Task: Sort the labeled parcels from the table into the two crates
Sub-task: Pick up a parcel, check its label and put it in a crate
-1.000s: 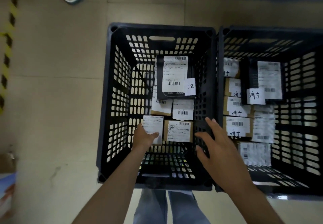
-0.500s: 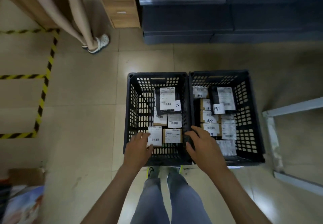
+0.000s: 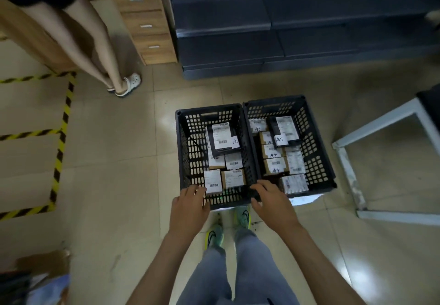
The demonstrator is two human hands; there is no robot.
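1. Both hands are empty. The left hand (image 3: 190, 206) hangs over the near rim of the left crate (image 3: 183, 142), fingers loosely bent and holding nothing. The right hand (image 3: 271, 201) hovers over the near end of the wall the two crates share, fingers spread, nothing in it either.
2. Parcels sit in both crates. A white-labelled box (image 3: 212, 182) is in the left crate's near corner, right by the left fingertips; whether they touch it, I cannot tell. A brown box (image 3: 234, 178) lies just beside it, and a black parcel (image 3: 222, 139) rests on other boxes at the far end.
3. The right crate (image 3: 316, 152) looks the fuller one, with its boxes lined up along the shared wall.
4. My read: this drop looks finished, so the job now is fetching the next parcel. The white table frame (image 3: 378, 125) stands off to the right, and no parcels on it are in view.
5. To do it well, read the handwritten slip (image 3: 235, 141) on each parcel before walking. The slips in the two crates differ, so match the parcel to its crate.
6. Set the next one flat. Bare mesh floor shows along the left crate's left wall, a safer spot than on top of the black parcel, where it could slide.
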